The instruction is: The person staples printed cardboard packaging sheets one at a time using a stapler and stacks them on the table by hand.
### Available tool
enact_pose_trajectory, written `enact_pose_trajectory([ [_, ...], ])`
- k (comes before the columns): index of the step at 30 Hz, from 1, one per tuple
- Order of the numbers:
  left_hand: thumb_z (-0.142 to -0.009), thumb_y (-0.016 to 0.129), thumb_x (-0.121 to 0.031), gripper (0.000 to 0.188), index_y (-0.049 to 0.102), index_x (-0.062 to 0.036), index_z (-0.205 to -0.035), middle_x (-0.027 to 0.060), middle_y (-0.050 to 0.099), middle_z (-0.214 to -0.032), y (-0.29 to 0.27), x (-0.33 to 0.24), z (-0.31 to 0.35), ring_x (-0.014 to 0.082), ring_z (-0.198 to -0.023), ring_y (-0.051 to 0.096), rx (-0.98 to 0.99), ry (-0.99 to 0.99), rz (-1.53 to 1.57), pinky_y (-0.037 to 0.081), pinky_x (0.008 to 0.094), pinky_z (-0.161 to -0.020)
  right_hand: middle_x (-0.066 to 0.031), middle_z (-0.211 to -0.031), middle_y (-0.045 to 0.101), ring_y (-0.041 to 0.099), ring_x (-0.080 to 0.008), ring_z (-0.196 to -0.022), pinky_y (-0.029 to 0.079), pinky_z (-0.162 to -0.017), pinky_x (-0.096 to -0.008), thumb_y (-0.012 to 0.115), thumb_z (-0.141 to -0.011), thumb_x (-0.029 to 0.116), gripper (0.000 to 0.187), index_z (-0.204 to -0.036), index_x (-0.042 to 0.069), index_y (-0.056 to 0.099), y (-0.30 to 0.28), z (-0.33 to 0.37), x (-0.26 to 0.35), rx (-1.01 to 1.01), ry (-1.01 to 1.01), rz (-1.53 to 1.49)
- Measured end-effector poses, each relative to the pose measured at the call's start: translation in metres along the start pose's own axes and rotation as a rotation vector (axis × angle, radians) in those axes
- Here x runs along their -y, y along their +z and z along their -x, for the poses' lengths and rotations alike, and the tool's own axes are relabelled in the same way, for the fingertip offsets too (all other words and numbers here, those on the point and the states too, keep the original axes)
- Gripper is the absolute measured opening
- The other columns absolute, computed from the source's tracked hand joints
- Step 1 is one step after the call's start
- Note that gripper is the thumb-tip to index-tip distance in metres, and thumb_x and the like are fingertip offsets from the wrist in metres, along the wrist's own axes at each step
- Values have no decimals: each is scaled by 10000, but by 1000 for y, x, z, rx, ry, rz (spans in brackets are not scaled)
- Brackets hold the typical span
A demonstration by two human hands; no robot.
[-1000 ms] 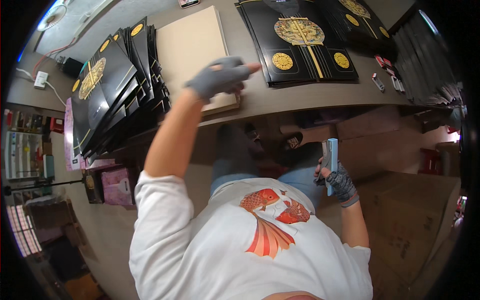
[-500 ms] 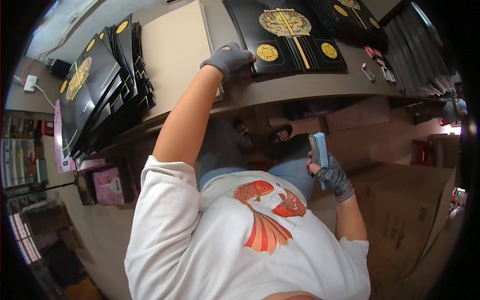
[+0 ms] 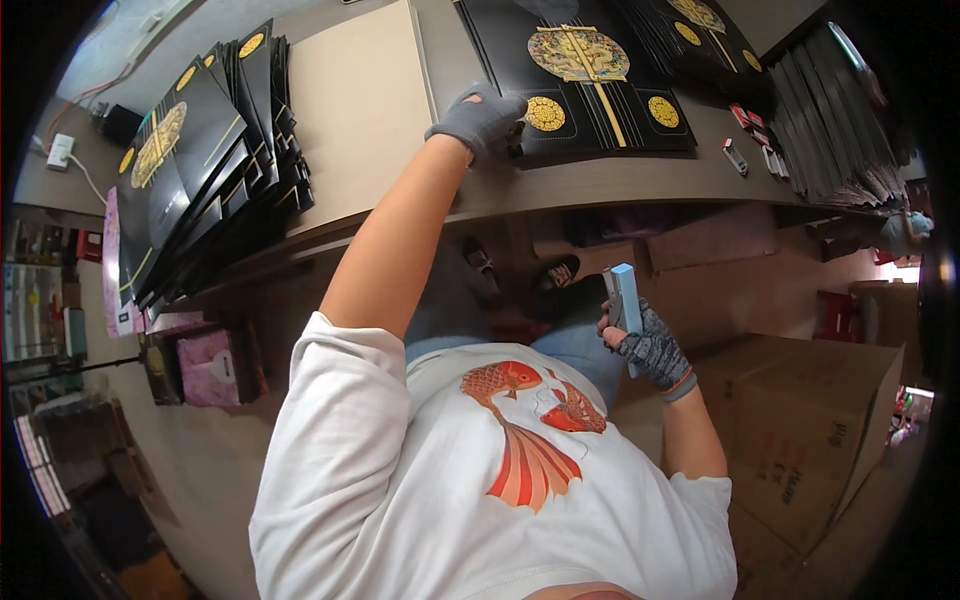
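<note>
My left hand [image 3: 478,122], in a grey fingerless glove, is at the near left corner of a flat black folder-like piece [image 3: 648,88] printed with gold roundels and a colourful medallion. Its fingers are closed at that edge, with the tips partly hidden. Lower down, in front of my right thigh, my right hand [image 3: 652,350] wears a dark mottled fingerless glove. It is closed around a stapler [image 3: 624,300] with a light blue top, held upright away from the table.
Similar black pieces lie in a fanned pile [image 3: 190,190] on the left, beside a beige board [image 3: 355,110]. Small red-and-white boxes [image 3: 752,125] and a dark upright stack [image 3: 835,120] stand right. Below are cardboard boxes [image 3: 790,430] and a table edge [image 3: 590,178].
My left hand has shifted slightly right, further onto the black piece's corner. My right hand has moved a little left with the stapler. The whole view has shifted slightly.
</note>
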State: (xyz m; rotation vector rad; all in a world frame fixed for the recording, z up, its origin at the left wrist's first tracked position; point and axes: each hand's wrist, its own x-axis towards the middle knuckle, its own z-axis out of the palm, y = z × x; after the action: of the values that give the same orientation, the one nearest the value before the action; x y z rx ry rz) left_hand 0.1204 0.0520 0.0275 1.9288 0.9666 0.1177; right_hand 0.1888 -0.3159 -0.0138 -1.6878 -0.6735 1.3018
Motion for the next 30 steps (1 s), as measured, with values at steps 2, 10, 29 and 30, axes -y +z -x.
enact_pose_trajectory([
  [2, -787, 578, -271, 347, 629, 72, -771, 164, 660, -714, 5, -6, 9, 232, -763, 694, -33, -55, 403, 553, 312, -672, -63, -978, 610, 580, -148, -928, 485, -808, -291, 718, -805, 240, 505, -1210, 29, 503, -2, 0, -7, -19, -6, -46],
  [10, -852, 658, -251, 353, 567, 10, -1071, 130, 643, -990, 15, -13, 15, 186, -821, 670, 55, 35, 773, 578, 283, -687, -63, -981, 611, 576, -152, -935, 481, -808, -285, 714, -805, 281, 518, -1206, 28, 505, -2, 0, -9, -21, -9, -68],
  [29, -972, 441, -226, 348, 491, -42, -1264, 80, 605, -1100, 141, 54, 129, 178, -964, 612, 262, 139, 964, 546, 342, -824, -58, -910, 604, 574, -101, -725, 487, -652, -253, 701, -842, 317, 529, -1225, -5, 530, 11, -27, 42, 30, 34, 34],
  [30, -972, 444, -213, 342, 490, -43, -1264, 79, 605, -1101, 143, 53, 131, 178, -968, 611, 269, 91, 1004, 545, 349, -838, -62, -914, 604, 578, -103, -709, 493, -647, -252, 695, -846, 322, 530, -1235, 0, 532, 13, -27, 43, 30, 53, 35],
])
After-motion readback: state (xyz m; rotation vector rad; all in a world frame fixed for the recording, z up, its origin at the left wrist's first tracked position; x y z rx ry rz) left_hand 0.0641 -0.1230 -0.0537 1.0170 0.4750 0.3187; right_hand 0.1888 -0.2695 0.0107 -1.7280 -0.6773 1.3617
